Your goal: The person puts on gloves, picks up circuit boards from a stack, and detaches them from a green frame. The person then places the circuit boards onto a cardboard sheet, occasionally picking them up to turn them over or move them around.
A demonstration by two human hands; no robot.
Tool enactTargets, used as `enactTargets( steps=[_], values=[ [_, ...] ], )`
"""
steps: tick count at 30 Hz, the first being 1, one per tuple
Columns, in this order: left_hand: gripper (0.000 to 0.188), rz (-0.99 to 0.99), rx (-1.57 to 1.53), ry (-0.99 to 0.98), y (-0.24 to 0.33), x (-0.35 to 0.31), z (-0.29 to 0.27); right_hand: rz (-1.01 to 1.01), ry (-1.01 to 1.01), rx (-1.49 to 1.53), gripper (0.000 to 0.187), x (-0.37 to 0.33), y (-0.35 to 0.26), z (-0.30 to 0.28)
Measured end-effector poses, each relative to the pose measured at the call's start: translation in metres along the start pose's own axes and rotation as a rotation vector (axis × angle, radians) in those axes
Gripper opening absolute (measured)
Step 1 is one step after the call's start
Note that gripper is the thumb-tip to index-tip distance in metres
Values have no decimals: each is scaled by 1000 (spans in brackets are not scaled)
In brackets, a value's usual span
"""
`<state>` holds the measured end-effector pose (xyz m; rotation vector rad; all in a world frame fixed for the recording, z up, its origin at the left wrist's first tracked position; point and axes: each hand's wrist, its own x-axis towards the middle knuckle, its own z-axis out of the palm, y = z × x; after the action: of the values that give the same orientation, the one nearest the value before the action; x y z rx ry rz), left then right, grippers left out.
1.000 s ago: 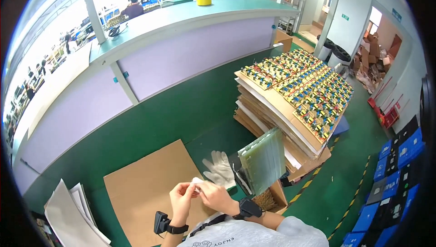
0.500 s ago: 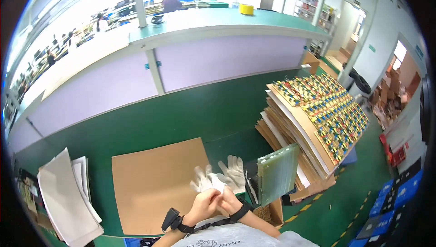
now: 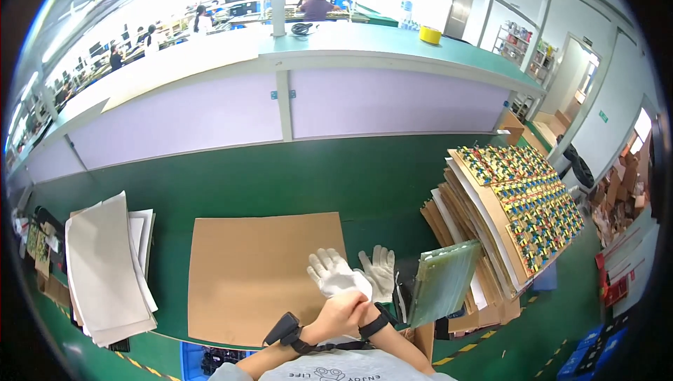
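A white work glove (image 3: 329, 269) covers my right hand (image 3: 342, 280), which appears to be inside it. The glove's fingers are spread and point up and left over a brown cardboard sheet (image 3: 259, 276). My bare left hand (image 3: 341, 313) is closed at the glove's cuff, by my right wrist; its fingertips are partly hidden. A second white glove (image 3: 381, 274) lies flat to the right, touched by neither hand. Beside it stands a stack of greenish translucent panels (image 3: 443, 283). Black bands circle both my wrists.
White and brown sheets (image 3: 105, 269) are piled at left. On the right, a tall stack of cardboard layers (image 3: 484, 223) carries yellow circuit boards (image 3: 526, 202). A blue crate (image 3: 191, 361) sits below the front edge. Beyond the green surface runs a long bench (image 3: 378, 44) with yellow tape (image 3: 430, 35).
The glove that both hands held by the cuff now appears to be on my right hand, its fingers spread out. My left hand has closed round the cuff. The whole view has turned left.
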<state>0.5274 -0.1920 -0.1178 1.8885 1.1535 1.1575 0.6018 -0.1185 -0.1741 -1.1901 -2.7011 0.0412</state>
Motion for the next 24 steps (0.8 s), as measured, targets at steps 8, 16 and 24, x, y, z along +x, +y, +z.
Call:
enactTargets(
  steps=[8,16,24],
  values=[
    [11,17,11,-185,3,-19,18,-245,138,-1853,59,-17,18,1],
    [12,-157,-350,-287,11,-20,12,-63,-164,-3352,84,-17,8,-51],
    [15,-156,-436,-337,-1,-17,16,220,-280,-3490,83,-18,22,-22]
  ],
)
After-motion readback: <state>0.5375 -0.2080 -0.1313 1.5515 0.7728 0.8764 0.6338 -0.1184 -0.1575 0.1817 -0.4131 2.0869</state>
